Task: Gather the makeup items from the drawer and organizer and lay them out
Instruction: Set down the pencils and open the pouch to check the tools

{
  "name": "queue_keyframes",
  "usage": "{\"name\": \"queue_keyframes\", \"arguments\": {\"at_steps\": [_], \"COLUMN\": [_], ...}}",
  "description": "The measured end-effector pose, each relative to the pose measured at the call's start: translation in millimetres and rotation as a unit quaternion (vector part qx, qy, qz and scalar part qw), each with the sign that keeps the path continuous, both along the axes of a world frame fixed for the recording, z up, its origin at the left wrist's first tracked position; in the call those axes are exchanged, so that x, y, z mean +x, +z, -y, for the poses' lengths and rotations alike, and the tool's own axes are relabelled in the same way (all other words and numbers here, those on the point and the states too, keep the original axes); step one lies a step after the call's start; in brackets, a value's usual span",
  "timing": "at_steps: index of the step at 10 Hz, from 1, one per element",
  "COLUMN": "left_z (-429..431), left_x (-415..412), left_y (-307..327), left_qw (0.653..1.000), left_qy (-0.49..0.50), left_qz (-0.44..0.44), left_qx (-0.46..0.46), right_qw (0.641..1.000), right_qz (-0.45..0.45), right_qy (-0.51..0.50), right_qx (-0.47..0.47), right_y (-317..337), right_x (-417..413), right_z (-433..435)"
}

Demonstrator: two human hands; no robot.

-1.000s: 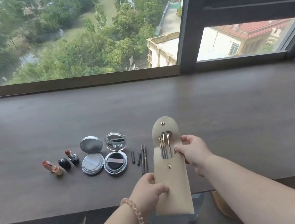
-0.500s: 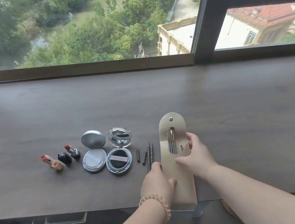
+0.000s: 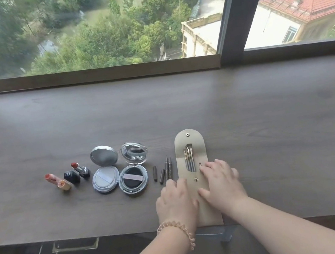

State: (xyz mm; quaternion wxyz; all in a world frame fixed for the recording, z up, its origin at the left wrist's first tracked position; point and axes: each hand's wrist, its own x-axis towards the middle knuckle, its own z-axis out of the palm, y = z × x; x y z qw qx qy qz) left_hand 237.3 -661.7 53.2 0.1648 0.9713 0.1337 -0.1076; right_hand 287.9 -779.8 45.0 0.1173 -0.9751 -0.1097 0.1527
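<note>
Flat and relaxed, your left grip [image 3: 176, 199] rests with straight fingers on the left edge of the beige pouch [image 3: 189, 143], clamped on nothing. Your right grip [image 3: 222, 182] lies spread over the pouch's right half, fingers apart, pressing rather than pinching.

Read the row from the lower left of the frame: a peach lipstick [image 3: 51, 179], a red lipstick [image 3: 78, 167] with caps beside them, a silver compact [image 3: 104, 173] and a clear-lidded compact [image 3: 133, 178], both open, then thin pencils [image 3: 167, 168]. Just right of those, at frame centre, sits the pouch.

You seem to be setting it down and smoothing it. Press evenly with both palms so that the flap stays back and the metal tools [image 3: 189, 161] show. Its square lower end appears to hang past the near edge of the surface [image 3: 274, 130], so slide it up the frame until all of it is carried. Mind your left fingertips: they are near the pencils, and a sideways push could roll them.

The pouch's long axis runs bottom to top of the frame, nearly parallel to the pencils. Its rounded flap end, with the snap, points up toward the window, and the tool tips point the same way.
</note>
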Motion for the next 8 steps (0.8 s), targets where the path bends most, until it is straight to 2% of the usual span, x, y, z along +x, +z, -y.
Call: {"name": "queue_keyframes", "arguments": {"at_steps": [1, 4, 8], "left_z": [4.7, 5.5, -21.3], "left_x": [0.1, 0.0, -32.0], "left_y": [-0.7, 2.6, 44.0], "left_qw": [0.997, 0.994, 0.998], "left_qy": [-0.048, -0.07, 0.01], "left_qz": [0.02, -0.008, 0.021], "left_qx": [0.051, 0.088, 0.066], "right_qw": [1.0, 1.0, 0.998], "right_qz": [-0.002, -0.011, 0.009], "right_qy": [0.011, 0.018, 0.022], "right_qx": [-0.01, 0.006, 0.053], "right_y": [-0.6, 4.2, 23.1], "right_x": [-0.7, -6.6, -27.6], "right_z": [1.5, 10.0, 20.6]}}
